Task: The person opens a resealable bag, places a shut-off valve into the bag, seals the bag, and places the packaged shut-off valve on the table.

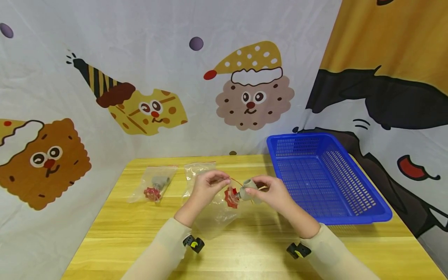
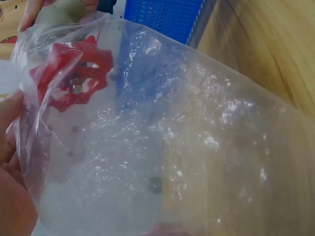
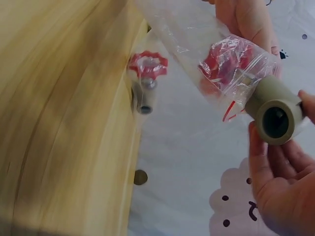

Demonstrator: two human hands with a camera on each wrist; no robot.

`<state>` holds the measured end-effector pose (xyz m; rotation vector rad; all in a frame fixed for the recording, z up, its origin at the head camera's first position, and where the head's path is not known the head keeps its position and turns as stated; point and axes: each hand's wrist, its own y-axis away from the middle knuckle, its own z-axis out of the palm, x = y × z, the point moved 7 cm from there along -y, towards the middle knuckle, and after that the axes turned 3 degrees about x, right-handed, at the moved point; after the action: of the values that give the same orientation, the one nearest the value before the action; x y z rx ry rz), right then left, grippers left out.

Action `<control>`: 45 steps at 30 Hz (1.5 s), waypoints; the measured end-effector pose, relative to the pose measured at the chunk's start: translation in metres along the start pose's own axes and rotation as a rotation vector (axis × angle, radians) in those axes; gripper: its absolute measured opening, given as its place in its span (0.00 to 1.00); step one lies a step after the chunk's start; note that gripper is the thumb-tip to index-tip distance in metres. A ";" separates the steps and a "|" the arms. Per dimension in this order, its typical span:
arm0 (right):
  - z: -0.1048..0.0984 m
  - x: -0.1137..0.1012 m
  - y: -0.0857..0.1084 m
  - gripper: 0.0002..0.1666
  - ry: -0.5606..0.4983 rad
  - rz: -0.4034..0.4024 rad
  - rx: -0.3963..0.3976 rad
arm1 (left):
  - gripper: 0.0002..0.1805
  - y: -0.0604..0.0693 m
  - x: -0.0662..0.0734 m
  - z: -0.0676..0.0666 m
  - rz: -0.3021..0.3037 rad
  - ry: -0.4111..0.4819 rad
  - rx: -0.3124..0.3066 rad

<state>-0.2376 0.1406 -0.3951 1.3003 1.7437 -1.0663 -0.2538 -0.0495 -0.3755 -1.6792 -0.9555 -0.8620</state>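
My right hand (image 1: 271, 190) grips the grey pipe-like body of a stop valve (image 1: 247, 191) over the table. The valve's red handwheel (image 2: 74, 73) is inside a clear zip bag (image 2: 197, 147), while the body sticks out at the bag's mouth, its round opening showing in the right wrist view. With thumb and fingers, my left hand (image 1: 210, 186) pinches the bag's edge near its red seal line. The rest of the bag hangs below the left hand. A second valve (image 1: 161, 182) with a red handwheel lies inside another clear bag (image 1: 140, 190) at the table's left.
A blue plastic basket (image 1: 329, 219) with slotted walls stands on the right of the wooden table (image 1: 245, 249). Another clear bag (image 1: 196, 168) lies flat behind my left hand. A cartoon-printed cloth (image 1: 196, 116) hangs along the table's back edge.
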 end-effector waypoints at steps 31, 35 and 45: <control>0.016 0.008 -0.002 0.21 -0.070 0.139 -0.095 | 0.07 0.001 -0.037 0.008 -0.090 0.052 -0.054; 0.018 0.000 -0.001 0.21 -0.048 0.127 -0.081 | 0.08 0.002 -0.031 0.010 -0.087 0.062 -0.068; 0.029 0.002 -0.001 0.20 0.019 0.116 -0.040 | 0.07 0.002 -0.030 0.009 -0.046 0.058 -0.031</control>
<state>-0.2376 0.1147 -0.4085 1.3727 1.6736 -0.9525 -0.2645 -0.0468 -0.4047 -1.6551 -0.9487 -0.9559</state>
